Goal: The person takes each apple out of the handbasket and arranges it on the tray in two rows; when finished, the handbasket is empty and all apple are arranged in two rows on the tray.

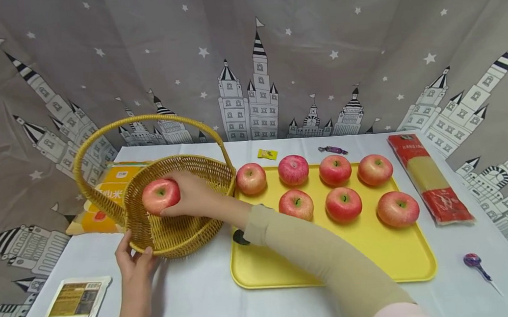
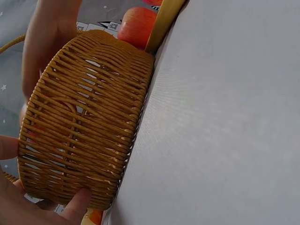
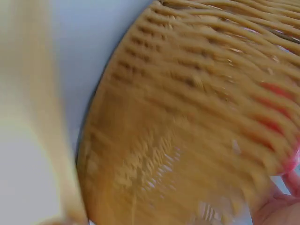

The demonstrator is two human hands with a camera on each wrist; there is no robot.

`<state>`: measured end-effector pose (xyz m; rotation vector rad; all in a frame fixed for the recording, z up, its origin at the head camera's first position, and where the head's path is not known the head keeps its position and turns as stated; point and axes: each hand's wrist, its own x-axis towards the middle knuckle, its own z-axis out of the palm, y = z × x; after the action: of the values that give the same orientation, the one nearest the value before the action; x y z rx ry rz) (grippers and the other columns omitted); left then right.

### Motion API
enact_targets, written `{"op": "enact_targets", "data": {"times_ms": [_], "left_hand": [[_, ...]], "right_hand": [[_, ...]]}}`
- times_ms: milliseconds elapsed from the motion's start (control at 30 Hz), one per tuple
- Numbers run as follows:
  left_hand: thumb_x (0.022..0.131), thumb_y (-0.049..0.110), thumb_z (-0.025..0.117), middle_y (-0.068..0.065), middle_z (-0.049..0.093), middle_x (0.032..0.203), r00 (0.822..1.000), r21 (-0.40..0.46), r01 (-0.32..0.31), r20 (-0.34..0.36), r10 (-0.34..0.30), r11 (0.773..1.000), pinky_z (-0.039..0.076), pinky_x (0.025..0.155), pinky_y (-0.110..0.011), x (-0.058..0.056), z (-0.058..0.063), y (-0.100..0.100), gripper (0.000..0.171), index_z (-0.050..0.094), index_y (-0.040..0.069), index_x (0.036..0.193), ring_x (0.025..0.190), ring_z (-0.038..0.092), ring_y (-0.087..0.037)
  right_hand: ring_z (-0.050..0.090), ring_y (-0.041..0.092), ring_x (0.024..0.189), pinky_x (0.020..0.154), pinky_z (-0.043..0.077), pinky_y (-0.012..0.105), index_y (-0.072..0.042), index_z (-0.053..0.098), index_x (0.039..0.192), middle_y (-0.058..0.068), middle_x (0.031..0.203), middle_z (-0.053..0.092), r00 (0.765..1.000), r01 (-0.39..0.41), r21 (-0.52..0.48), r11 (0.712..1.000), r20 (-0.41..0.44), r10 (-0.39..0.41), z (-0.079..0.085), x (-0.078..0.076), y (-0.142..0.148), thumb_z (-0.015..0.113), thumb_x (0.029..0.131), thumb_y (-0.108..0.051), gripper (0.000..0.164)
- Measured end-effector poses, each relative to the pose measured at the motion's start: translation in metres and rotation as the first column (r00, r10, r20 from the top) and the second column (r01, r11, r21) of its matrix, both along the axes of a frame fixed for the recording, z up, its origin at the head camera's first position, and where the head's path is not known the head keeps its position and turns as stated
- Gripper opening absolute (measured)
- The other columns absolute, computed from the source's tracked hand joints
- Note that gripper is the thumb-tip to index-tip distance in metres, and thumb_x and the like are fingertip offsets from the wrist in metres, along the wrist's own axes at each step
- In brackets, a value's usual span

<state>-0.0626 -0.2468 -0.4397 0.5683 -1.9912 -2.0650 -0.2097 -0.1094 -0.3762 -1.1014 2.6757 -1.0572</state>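
Note:
A wicker basket with a tall arched handle stands at the left of the table. My left hand grips its near-left rim; in the left wrist view, fingers lie against the woven side. Inside the basket's opening, my right hand holds a red apple, reaching across from the right. Through the weave in the right wrist view, part of the apple shows red. Beside the basket, several apples sit on a yellow tray.
An orange-yellow bag lies behind the basket. A flat packet is at the near left. Past the tray are a yellow candy, a purple candy, a red packet and a lollipop. A patterned curtain hangs behind.

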Motion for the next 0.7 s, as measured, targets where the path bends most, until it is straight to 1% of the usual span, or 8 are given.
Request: {"op": "enact_targets", "data": {"times_ms": [67, 167, 233, 333, 433, 567, 633, 700], "left_hand": [[0.101, 0.008, 0.035, -0.003, -0.006, 0.157, 1.000, -0.014, -0.001, 0.013, 0.001, 1.000, 0.042, 0.088, -0.007, -0.001, 0.000, 0.001, 0.064, 0.003, 0.023, 0.153, 0.140, 0.016, -0.030], [0.101, 0.011, 0.035, -0.001, -0.006, 0.157, 1.000, -0.043, 0.001, 0.031, 0.000, 0.999, 0.040, 0.100, -0.017, -0.001, -0.001, 0.002, 0.063, 0.003, 0.026, 0.153, 0.140, 0.016, -0.029], [0.102, 0.011, 0.035, -0.001, -0.006, 0.157, 0.999, -0.053, 0.005, 0.038, -0.003, 0.999, 0.036, 0.107, -0.024, -0.001, -0.001, 0.003, 0.063, 0.002, 0.027, 0.153, 0.141, 0.015, -0.029], [0.102, 0.011, 0.035, -0.001, -0.006, 0.157, 0.999, -0.054, 0.008, 0.036, -0.006, 0.999, 0.036, 0.106, -0.024, -0.001, -0.001, 0.004, 0.063, 0.002, 0.027, 0.153, 0.141, 0.016, -0.030], [0.101, 0.009, 0.035, -0.002, -0.006, 0.158, 1.000, -0.039, -0.001, 0.024, 0.002, 0.999, 0.041, 0.098, -0.014, -0.001, 0.000, 0.004, 0.063, 0.003, 0.025, 0.153, 0.141, 0.017, -0.030], [0.101, 0.007, 0.035, -0.004, -0.007, 0.157, 1.000, -0.013, -0.010, 0.010, 0.010, 1.000, 0.042, 0.084, -0.004, 0.000, 0.001, 0.003, 0.064, 0.002, 0.024, 0.153, 0.140, 0.017, -0.031], [0.102, 0.008, 0.034, -0.004, -0.008, 0.157, 1.000, -0.014, -0.003, 0.015, 0.004, 1.000, 0.041, 0.083, -0.003, 0.000, 0.001, 0.002, 0.064, 0.001, 0.024, 0.153, 0.140, 0.016, -0.031], [0.102, 0.010, 0.034, -0.003, -0.010, 0.157, 1.000, -0.029, 0.005, 0.030, -0.004, 1.000, 0.041, 0.088, -0.005, 0.000, 0.000, 0.001, 0.064, 0.000, 0.027, 0.153, 0.141, 0.015, -0.031]], "right_hand": [[0.050, 0.008, 0.116, 0.091, 0.043, 0.016, -0.013, 0.044, 0.142, 0.000, 0.133, 0.053, 1.000, -0.005, -0.013, 1.000, -0.020, 0.005, 0.010, 0.004, 0.024, 0.082, 0.073, -0.042, 0.084], [0.047, 0.010, 0.119, 0.093, 0.046, 0.022, -0.015, 0.042, 0.145, 0.000, 0.137, 0.049, 1.000, -0.010, -0.018, 1.000, -0.020, 0.010, 0.023, 0.011, 0.064, 0.081, 0.074, -0.043, 0.085], [0.049, 0.009, 0.114, 0.089, 0.048, 0.023, -0.017, 0.045, 0.143, -0.001, 0.131, 0.052, 1.000, -0.008, -0.019, 1.000, -0.018, 0.008, 0.028, 0.015, 0.092, 0.081, 0.073, -0.042, 0.083], [0.050, 0.008, 0.108, 0.087, 0.050, 0.024, -0.018, 0.050, 0.138, -0.004, 0.125, 0.053, 0.999, 0.031, -0.008, 0.999, 0.020, -0.031, 0.029, 0.022, 0.131, 0.083, 0.071, -0.041, 0.078], [0.051, 0.009, 0.107, 0.089, 0.049, 0.027, -0.016, 0.049, 0.137, -0.004, 0.124, 0.054, 0.995, 0.072, 0.030, 0.997, 0.066, -0.074, 0.019, 0.027, 0.159, 0.084, 0.070, -0.040, 0.079], [0.053, 0.010, 0.102, 0.090, 0.048, 0.028, -0.015, 0.050, 0.136, -0.004, 0.120, 0.055, 0.992, 0.060, 0.111, 0.992, 0.105, -0.071, -0.004, 0.031, 0.176, 0.082, 0.072, -0.041, 0.076], [0.053, 0.008, 0.100, 0.090, 0.047, 0.027, -0.016, 0.050, 0.133, -0.006, 0.119, 0.055, 0.992, 0.038, 0.135, 0.990, 0.112, -0.054, -0.014, 0.032, 0.176, 0.081, 0.073, -0.042, 0.072], [0.052, 0.007, 0.100, 0.089, 0.047, 0.027, -0.018, 0.051, 0.130, -0.008, 0.117, 0.055, 0.993, 0.023, 0.135, 0.991, 0.114, -0.039, -0.021, 0.033, 0.174, 0.080, 0.073, -0.043, 0.068]]}}
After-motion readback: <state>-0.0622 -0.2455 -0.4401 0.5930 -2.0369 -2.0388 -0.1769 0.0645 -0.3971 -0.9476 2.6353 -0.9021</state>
